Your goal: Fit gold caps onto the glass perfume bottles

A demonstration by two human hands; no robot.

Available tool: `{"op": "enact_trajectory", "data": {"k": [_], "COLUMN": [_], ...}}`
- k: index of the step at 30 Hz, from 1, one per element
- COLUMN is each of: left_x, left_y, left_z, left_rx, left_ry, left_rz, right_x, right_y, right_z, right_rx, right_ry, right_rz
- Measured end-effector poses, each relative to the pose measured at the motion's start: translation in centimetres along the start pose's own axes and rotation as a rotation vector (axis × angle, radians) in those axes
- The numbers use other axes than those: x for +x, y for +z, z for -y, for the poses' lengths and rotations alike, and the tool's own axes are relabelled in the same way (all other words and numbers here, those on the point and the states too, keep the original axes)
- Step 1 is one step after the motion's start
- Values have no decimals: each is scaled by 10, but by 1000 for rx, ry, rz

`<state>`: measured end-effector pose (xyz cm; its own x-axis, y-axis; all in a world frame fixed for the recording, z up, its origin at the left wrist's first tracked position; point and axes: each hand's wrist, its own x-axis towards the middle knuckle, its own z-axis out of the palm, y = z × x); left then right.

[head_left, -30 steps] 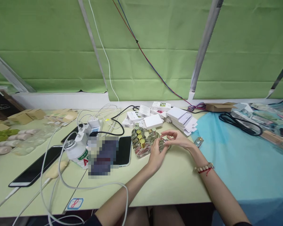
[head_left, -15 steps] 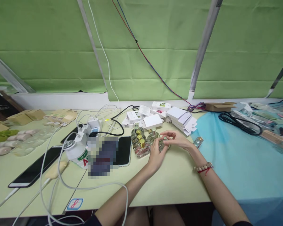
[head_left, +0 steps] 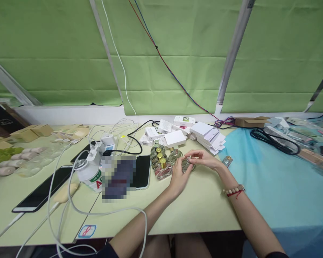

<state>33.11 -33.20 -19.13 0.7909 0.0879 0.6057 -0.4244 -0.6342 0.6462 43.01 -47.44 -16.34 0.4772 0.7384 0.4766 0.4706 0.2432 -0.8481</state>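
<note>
A small round glass perfume bottle point(head_left: 187, 164) stands on the pale green table point(head_left: 199, 208), held between both hands. My left hand point(head_left: 179, 178) wraps its side from the left. My right hand point(head_left: 204, 158), with a bead bracelet on the wrist, pinches the bottle's silver cap from above. To the left of it stand several more glass bottles with gold caps point(head_left: 160, 163), close together.
White cartons point(head_left: 193, 132) lie piled behind the bottles. One small bottle point(head_left: 227, 160) lies alone on the blue cloth point(head_left: 280, 186) to the right. Phones point(head_left: 141, 171), a white bottle point(head_left: 90, 174), chargers and cables point(head_left: 70, 200) crowd the left. Black cable point(head_left: 274, 140) lies at far right.
My right hand's fingers have closed down from a spread pose onto the bottle's cap. The left hand stays on the bottle.
</note>
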Motion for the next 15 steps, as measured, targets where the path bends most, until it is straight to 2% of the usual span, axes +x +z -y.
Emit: {"op": "enact_trajectory", "data": {"k": [5, 11, 15], "left_x": [0, -1, -1], "left_y": [0, 0, 0], "left_z": [-1, -3, -4], "left_rx": [-13, -39, -44], "left_ry": [10, 8, 5], "left_rz": [3, 17, 19], "right_x": [1, 1, 1], "right_y": [2, 6, 4], "right_z": [-1, 2, -2], "right_rx": [40, 48, 51], "right_ry": [50, 34, 37], "right_rz": [-11, -77, -42]}}
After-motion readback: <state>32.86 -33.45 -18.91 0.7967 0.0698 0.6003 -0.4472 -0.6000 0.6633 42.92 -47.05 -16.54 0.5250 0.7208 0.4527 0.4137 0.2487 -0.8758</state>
